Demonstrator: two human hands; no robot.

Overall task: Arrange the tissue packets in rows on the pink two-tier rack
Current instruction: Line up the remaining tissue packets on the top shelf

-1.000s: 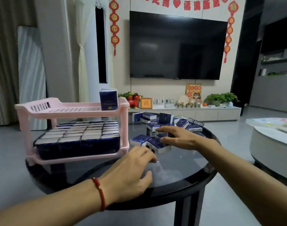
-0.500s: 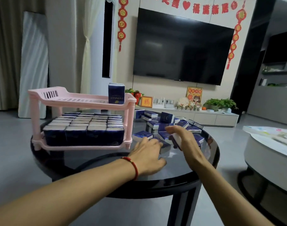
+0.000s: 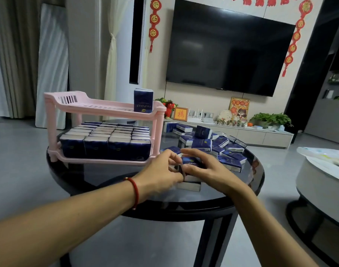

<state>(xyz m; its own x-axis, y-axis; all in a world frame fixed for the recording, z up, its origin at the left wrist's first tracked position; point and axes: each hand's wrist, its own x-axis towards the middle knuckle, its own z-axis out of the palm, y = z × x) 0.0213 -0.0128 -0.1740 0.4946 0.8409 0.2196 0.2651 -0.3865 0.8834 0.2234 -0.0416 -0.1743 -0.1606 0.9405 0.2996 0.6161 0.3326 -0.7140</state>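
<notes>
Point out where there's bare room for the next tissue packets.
Free: the rack's top tier, left of the single upright packet, and the glass table in front of the rack. Crowded: the lower tier is packed, and loose packets clutter the right side.

Just one head cam, looking forward and down over the round glass surface (image 3: 107, 176), close in, tilted toward the TV (image 3: 226, 49) wall behind it.

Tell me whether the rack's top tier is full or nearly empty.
Nearly empty: one upright tissue packet stands at the right end of the top tier.
</notes>
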